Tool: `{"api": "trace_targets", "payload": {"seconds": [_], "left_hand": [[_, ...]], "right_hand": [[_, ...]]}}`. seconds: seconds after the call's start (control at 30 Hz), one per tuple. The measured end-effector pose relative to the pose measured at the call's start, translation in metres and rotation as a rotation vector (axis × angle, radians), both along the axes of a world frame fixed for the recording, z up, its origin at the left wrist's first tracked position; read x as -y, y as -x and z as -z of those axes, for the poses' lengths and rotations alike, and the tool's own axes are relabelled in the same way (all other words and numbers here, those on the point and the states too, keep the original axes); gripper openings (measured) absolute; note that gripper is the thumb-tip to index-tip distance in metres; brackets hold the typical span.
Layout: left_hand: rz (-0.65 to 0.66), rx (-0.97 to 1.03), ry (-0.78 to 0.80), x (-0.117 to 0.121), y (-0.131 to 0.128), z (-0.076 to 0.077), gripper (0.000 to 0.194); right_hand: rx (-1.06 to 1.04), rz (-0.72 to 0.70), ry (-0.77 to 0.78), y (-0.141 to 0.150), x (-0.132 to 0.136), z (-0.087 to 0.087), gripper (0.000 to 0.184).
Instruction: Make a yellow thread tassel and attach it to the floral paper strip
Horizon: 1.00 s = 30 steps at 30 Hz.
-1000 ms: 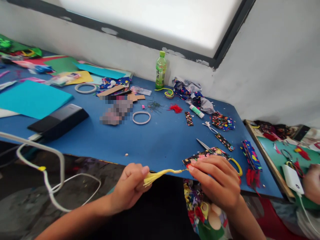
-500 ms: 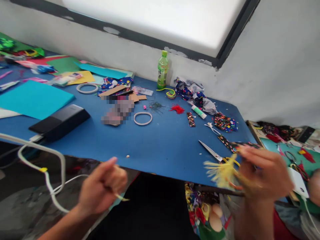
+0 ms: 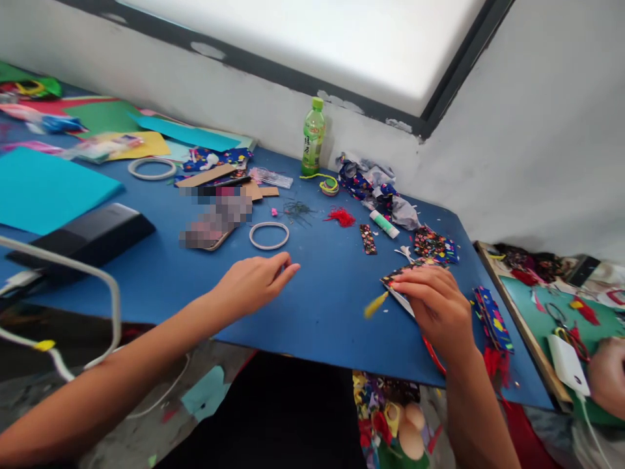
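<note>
My right hand (image 3: pixel 434 299), fingers closed, grips a black floral fabric piece (image 3: pixel 393 277) above the table's right part. From the corner of this piece hangs a small yellow tassel (image 3: pixel 375 306), a little blurred. Under the same hand lie scissors (image 3: pixel 404 303); one blade and an orange-red part of the handle (image 3: pixel 433 355) show, the rest is covered. My left hand (image 3: pixel 258 280) hovers over the table's middle, fingers loosely stretched with nothing visible in them. Beyond it lies a white ring (image 3: pixel 269 236).
A green-capped bottle (image 3: pixel 313 137) stands by the wall. A glue stick (image 3: pixel 383 224), red threads (image 3: pixel 342 217) and crumpled fabric (image 3: pixel 375 182) lie behind my right hand. A blue floral piece with a red tassel (image 3: pixel 493 319) is at right. A black device (image 3: pixel 92 241) with a white cable sits left.
My left hand has moved up and right over the table, and its fingers have loosened; the strand in them is gone. My right hand has moved left with the tassel, which now hangs gathered, not spread.
</note>
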<state>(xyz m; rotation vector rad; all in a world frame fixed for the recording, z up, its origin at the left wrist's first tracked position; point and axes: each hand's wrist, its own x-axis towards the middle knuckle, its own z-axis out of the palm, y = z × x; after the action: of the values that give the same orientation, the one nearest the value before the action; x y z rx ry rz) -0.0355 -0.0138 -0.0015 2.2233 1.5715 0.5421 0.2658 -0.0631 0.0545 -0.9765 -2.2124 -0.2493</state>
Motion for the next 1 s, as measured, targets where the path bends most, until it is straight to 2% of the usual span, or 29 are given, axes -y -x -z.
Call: {"api": "trace_targets", "payload": {"seconds": [0.1, 0.17, 0.23, 0.33, 0.47, 0.6, 0.77, 0.9, 1.0], "left_hand": [[0.110, -0.020, -0.077, -0.023, -0.021, -0.002, 0.040], [0.180, 0.007, -0.113, -0.036, -0.032, 0.000, 0.036], [0.199, 0.048, -0.127, -0.048, -0.040, 0.003, 0.030], [0.182, 0.120, -0.116, -0.060, -0.046, 0.007, 0.035], [0.184, 0.244, -0.059, -0.069, -0.047, 0.010, 0.020], [0.200, 0.393, 0.059, -0.078, -0.044, 0.019, 0.009], [0.135, 0.487, 0.182, -0.091, -0.036, 0.036, 0.018], [0.065, 0.503, 0.166, -0.095, -0.032, 0.039, 0.031], [0.078, 0.481, 0.119, -0.095, -0.031, 0.039, 0.028]], "right_hand": [[0.006, -0.058, 0.002, 0.006, -0.008, -0.005, 0.022], [0.015, -0.089, 0.001, 0.011, -0.014, -0.007, 0.022], [0.018, -0.113, -0.018, 0.015, -0.021, -0.007, 0.021], [0.020, -0.136, -0.041, 0.020, -0.028, -0.006, 0.019], [0.001, -0.140, -0.052, 0.020, -0.037, 0.002, 0.019], [-0.046, -0.133, -0.039, 0.014, -0.049, 0.023, 0.020], [0.003, -0.144, 0.024, 0.012, -0.058, 0.046, 0.018], [0.014, -0.168, 0.049, 0.017, -0.057, 0.050, 0.018], [0.018, -0.169, 0.065, 0.019, -0.056, 0.050, 0.019]]}}
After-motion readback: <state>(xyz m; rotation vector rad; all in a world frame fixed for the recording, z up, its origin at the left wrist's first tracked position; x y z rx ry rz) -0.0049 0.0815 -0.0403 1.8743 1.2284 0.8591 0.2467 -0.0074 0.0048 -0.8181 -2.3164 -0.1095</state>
